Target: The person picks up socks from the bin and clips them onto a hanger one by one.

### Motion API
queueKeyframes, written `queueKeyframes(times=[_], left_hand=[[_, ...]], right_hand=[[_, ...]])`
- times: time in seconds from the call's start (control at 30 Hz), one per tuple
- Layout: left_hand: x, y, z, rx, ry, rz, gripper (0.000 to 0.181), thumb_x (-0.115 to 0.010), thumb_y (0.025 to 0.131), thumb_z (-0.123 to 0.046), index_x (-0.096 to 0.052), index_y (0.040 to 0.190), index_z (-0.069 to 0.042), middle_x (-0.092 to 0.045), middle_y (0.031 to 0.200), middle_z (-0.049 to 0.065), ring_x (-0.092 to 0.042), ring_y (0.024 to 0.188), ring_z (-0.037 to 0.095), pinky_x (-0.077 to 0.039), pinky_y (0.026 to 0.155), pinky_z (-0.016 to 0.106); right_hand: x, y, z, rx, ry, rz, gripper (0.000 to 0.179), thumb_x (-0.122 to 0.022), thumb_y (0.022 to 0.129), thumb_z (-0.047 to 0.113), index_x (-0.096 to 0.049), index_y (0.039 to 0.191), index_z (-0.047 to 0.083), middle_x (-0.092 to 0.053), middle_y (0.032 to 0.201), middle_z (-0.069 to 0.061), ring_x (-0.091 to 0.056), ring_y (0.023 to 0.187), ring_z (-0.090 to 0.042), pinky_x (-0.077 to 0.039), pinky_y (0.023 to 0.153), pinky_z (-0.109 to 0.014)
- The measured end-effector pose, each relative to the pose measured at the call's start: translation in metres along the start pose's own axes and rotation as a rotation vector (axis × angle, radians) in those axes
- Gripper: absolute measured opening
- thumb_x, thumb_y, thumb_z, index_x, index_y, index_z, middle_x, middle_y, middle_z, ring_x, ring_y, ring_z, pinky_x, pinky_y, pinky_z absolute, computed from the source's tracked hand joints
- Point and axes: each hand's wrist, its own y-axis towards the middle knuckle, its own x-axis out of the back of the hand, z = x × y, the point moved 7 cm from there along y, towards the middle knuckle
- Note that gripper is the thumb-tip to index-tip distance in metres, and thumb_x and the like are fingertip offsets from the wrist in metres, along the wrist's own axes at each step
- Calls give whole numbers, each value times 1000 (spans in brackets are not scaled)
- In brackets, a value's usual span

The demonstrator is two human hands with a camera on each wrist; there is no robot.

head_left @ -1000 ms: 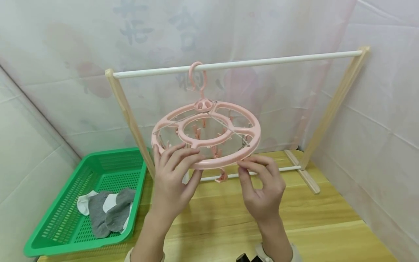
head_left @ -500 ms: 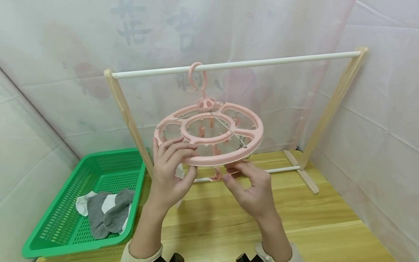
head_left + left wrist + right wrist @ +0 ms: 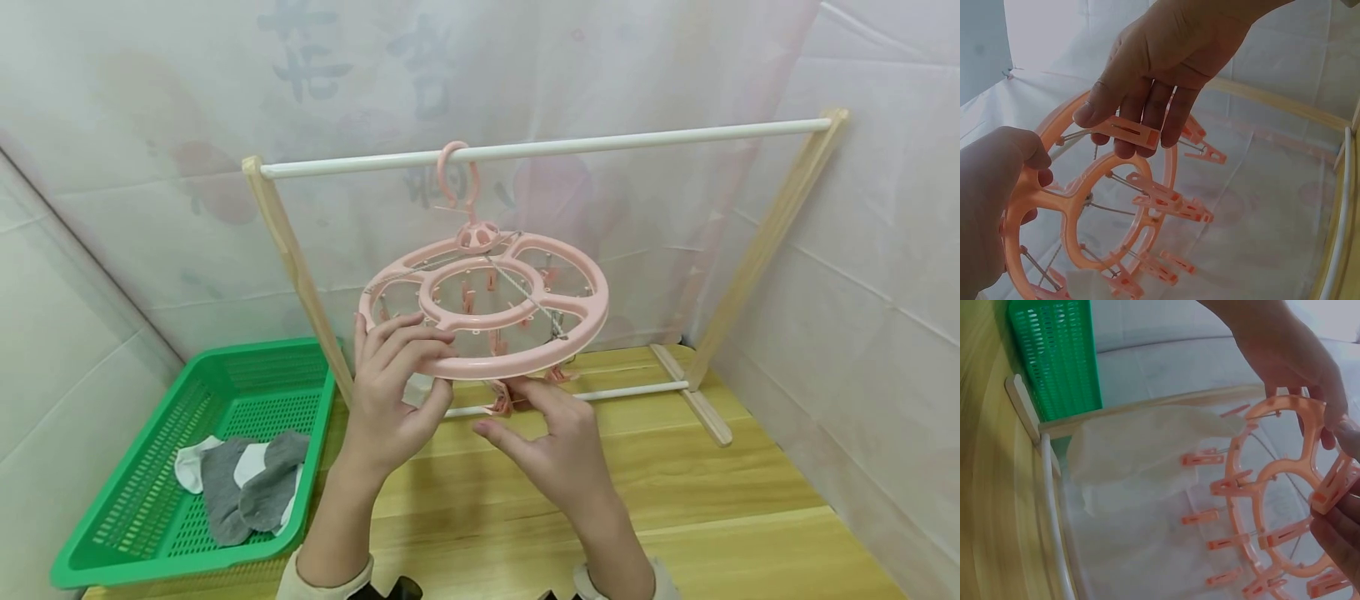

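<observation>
A round pink clip hanger hangs by its hook from a white bar. My left hand grips the near left of its outer ring, fingers over the top and thumb beneath. Just under the front of the ring is my right hand, its thumb spread from the fingers. One pink clothespin lies against the right fingers, with the thumb at its end. Several other clothespins dangle from the rings. White cloth hangs at the hanger's edge, mostly hidden behind my left hand in the head view.
A wooden stand with a white top bar stands on the wooden table. At the left, a green basket holds grey and white socks. Pale curtains surround the table.
My right hand has moved left along the underside of the ring to another clothespin, its thumb spreading. The hanger has shifted slightly right, with my left hand still on its rim.
</observation>
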Motion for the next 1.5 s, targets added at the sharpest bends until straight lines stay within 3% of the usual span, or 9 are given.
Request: queueKeyframes(times=[0.27,0.67,0.8,0.9,1.03,1.13,1.37,1.5], left_hand=[[2,0,-2,-11,17,10,15,-61,82,-11,-72,90,-15,-73,105,1,-56,120,35,1,116,69],[10,-4,-2,-41,-9,14,33,-57,77,-4,-73,104,-14,-69,117,5,-50,128,34,-1,117,68],[20,-7,-3,-60,4,-19,34,-55,77,-3,-73,106,-11,-67,120,11,-49,129,38,-6,116,69],[33,-11,-4,-77,17,-87,33,-53,78,-3,-72,105,-5,-65,120,18,-51,126,43,-13,114,71],[50,-19,0,-54,42,-168,32,-52,80,-3,-71,104,1,-64,117,25,-53,121,46,-21,113,69],[59,-25,6,-16,57,-193,30,-52,81,-4,-71,104,3,-64,116,26,-54,120,45,-24,113,66],[69,-41,21,59,106,-165,28,-55,87,-8,-72,108,1,-65,117,23,-55,121,40,-29,114,62],[79,-51,30,75,145,-154,29,-54,94,-15,-71,110,3,-65,116,23,-56,113,42,-36,114,43]], right_hand=[[-2,0,0,-26,17,0,34,-86,78,18,-71,106,6,-70,87,2,-70,76,-11,-58,71,-21],[-7,0,-3,-147,209,64,30,-82,81,6,-71,108,8,-75,91,-1,-73,81,-12,-59,73,-26],[-8,-2,-5,-177,220,83,29,-81,82,6,-71,109,7,-74,92,-1,-72,81,-12,-60,73,-28],[-9,-3,-7,-201,235,96,27,-81,82,7,-72,108,8,-74,92,-1,-72,81,-13,-60,73,-28],[-9,-3,-9,-204,252,107,24,-80,83,5,-72,105,8,-74,91,-1,-71,82,-13,-60,74,-29],[-9,-2,-8,-202,251,109,24,-80,83,4,-73,105,7,-74,92,-1,-72,82,-14,-60,75,-29],[-7,-1,-8,-155,246,82,17,-76,84,-1,-72,101,3,-74,85,-6,-71,78,-14,-59,74,-26],[-6,-1,-6,-138,256,58,12,-74,86,-2,-72,97,4,-72,81,-8,-70,74,-13,-59,74,-25]])
